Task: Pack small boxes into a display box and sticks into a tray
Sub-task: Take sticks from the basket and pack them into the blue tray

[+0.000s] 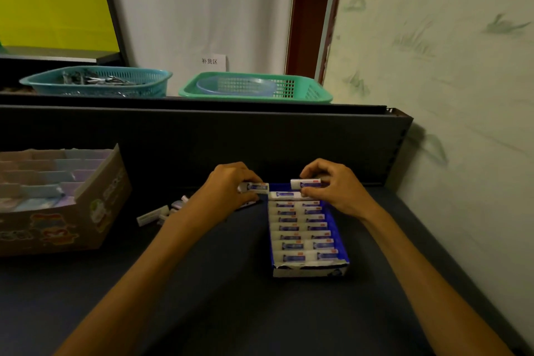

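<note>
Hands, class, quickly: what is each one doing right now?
Left hand: holds a small box.
Right hand: pinches another small box over the display box.

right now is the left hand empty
No, the left hand grips a small white box in its fingers, beside the far end of the blue display box.

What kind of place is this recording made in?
Probably a shop's restocking or packing bench: a wall sign reading 补货区, mesh baskets on the shelf, and a blue display box nearly filled with small boxes.
</note>
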A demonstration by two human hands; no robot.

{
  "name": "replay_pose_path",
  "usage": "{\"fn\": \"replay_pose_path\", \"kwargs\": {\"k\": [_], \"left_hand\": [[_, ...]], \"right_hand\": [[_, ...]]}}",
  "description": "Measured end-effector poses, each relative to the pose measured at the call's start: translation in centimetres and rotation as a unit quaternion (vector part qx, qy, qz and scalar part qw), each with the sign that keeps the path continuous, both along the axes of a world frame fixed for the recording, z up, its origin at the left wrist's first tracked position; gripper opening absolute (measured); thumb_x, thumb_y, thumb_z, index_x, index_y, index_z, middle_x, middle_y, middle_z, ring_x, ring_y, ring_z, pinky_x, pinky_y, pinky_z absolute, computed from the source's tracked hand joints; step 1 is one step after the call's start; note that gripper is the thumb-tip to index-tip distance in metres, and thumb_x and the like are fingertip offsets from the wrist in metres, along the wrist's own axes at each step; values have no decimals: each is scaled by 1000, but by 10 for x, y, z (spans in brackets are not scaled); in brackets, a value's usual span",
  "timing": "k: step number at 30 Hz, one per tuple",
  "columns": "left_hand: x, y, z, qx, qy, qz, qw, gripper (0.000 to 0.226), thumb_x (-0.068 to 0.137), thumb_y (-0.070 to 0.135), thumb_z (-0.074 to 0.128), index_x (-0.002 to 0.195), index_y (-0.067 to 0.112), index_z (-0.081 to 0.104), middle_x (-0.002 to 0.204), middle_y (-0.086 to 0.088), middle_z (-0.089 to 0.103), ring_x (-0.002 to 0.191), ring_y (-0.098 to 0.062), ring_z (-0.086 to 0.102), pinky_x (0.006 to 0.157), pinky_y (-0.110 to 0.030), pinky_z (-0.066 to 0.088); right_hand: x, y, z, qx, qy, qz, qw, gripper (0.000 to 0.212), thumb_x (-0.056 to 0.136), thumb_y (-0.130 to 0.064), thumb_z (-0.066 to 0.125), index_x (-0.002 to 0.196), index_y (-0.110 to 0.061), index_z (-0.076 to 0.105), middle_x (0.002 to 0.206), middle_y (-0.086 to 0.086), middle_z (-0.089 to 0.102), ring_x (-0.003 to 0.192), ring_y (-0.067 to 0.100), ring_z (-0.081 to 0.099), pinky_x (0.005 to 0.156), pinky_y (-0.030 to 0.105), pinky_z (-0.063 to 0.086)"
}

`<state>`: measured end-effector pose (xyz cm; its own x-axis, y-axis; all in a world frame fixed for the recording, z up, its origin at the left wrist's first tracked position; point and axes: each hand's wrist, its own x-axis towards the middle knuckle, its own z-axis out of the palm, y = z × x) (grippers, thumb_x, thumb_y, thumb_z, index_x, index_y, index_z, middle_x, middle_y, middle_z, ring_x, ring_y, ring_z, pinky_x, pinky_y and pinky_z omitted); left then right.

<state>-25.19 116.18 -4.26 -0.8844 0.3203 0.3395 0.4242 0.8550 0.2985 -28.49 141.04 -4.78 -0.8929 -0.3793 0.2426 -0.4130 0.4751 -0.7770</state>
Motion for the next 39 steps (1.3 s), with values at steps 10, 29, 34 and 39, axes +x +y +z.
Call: {"fn": "replay_pose_path", "kwargs": {"k": [10,29,34,39], "left_hand": [[-22,31,-10,-6,-22,-26,999,33,88,25,62,121,22,60,115,3,57,103,-9,53,84,-19,40],[-30,57,-25,-125,-52,-6,991,31,91,29,56,121,23,59,123,3,49,112,-12,45,92,-29,42],[-28,58,-27,-120,-50,-11,992,31,91,32,56,120,22,60,124,4,48,111,-10,46,90,-25,42],[-27,55,-25,-98,-54,-24,993,30,91,31,55,120,21,61,123,4,50,111,-9,47,92,-25,44]], "right_hand": [[-19,22,-13,94,51,4,994,26,87,-23,67,111,-18,62,106,-5,64,95,6,63,73,17,53],[-33,24,-22,262,80,55,960,30,89,-31,61,119,-27,62,114,-11,54,102,2,48,89,26,44],[-30,22,-22,288,88,54,952,30,90,-33,61,119,-28,63,115,-12,50,103,1,43,88,23,40],[-28,25,-20,287,88,51,952,31,88,-33,63,119,-28,63,115,-14,50,102,0,42,86,20,34]]}}
